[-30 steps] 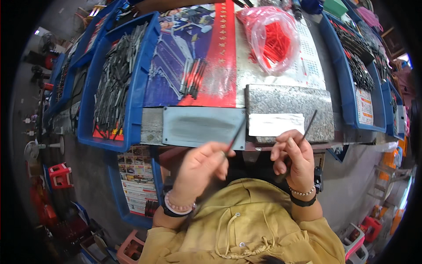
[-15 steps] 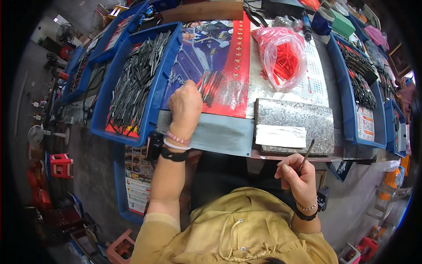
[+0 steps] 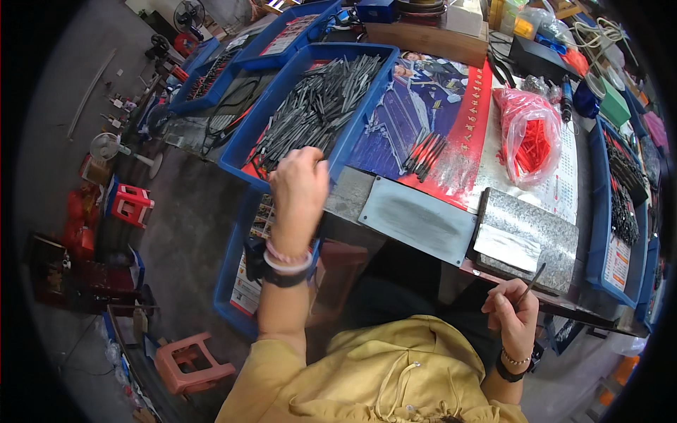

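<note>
Because the worktable (image 3: 342, 200) runs its near edge along the wearer's front, we find most things laid within arm's reach. Blue tray (image 3: 363, 116) stands toward the left end; its walls, we judge, keep the loose dark rods (image 3: 317, 106) from rolling off. Stone slab (image 3: 553, 243) lies at the near edge, right of centre, probably steady by its own weight. Grey plate (image 3: 419, 222) sits just left of it along that edge, dark smear mid-face. Behind the slab we note a pink bag (image 3: 509, 116), mouth gaping toward the near edge, likely for easy access to the red tubes (image 3: 532, 144) inside. Left hand (image 3: 300, 187): over the tray's near edge, fingers curled down; tips hidden, so we cannot tell whether they pinch anything. Right hand (image 3: 513, 310): just off the near edge, below the slab. White pad (image 3: 508, 247) rests on the slab's near left part. Red-and-black rods (image 3: 424, 155) lie roughly parallel behind the plate, perhaps to stay together. Smallest, one thin rod (image 3: 534, 280): right thumb and fingers close on it, tip slanting upward, a pinch that leaves its upper length free.
</note>
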Action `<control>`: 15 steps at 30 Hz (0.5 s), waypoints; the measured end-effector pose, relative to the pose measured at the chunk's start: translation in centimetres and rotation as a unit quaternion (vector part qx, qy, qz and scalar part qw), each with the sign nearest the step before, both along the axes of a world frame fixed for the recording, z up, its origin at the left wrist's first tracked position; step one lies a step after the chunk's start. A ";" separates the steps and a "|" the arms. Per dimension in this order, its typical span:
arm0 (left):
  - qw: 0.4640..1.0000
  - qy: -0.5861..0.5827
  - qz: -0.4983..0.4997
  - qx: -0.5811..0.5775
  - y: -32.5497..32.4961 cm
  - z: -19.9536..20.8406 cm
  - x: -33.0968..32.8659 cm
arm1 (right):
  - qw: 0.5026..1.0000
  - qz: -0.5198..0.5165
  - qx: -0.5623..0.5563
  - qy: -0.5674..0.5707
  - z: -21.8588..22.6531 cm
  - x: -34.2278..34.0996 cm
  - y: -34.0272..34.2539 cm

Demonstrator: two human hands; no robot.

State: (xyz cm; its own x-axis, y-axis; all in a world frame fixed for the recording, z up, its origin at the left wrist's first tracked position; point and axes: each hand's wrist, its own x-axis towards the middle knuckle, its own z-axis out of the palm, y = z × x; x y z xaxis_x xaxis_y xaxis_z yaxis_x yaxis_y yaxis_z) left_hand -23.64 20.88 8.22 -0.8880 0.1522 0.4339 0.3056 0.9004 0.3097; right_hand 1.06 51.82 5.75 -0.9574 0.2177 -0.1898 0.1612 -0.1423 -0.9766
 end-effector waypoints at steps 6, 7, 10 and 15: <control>0.966 -0.204 0.072 -0.144 -5.1 -1.7 -4.9 | 0.995 0.095 0.035 0.006 -0.1 -0.7 -1.0; 0.943 -0.283 0.070 -0.161 -5.1 -1.8 -5.8 | 0.993 0.107 0.054 0.006 -0.1 -0.8 -1.1; 0.939 -0.258 0.052 -0.222 -4.6 -2.7 -7.2 | 0.985 0.140 0.101 -0.027 -0.1 -0.8 -1.2; 0.961 -0.172 0.022 -0.214 -5.4 -4.1 -7.5 | 0.981 0.140 0.133 0.012 -0.4 -0.3 -0.5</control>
State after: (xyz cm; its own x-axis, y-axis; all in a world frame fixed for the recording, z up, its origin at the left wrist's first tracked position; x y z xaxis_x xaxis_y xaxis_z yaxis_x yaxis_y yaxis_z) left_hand -31.12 15.50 4.11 -0.9773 0.2111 0.0189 0.2108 0.9774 -0.0164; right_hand 0.81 51.32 5.31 -0.9901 -0.0163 -0.1395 0.1349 0.1655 -0.9769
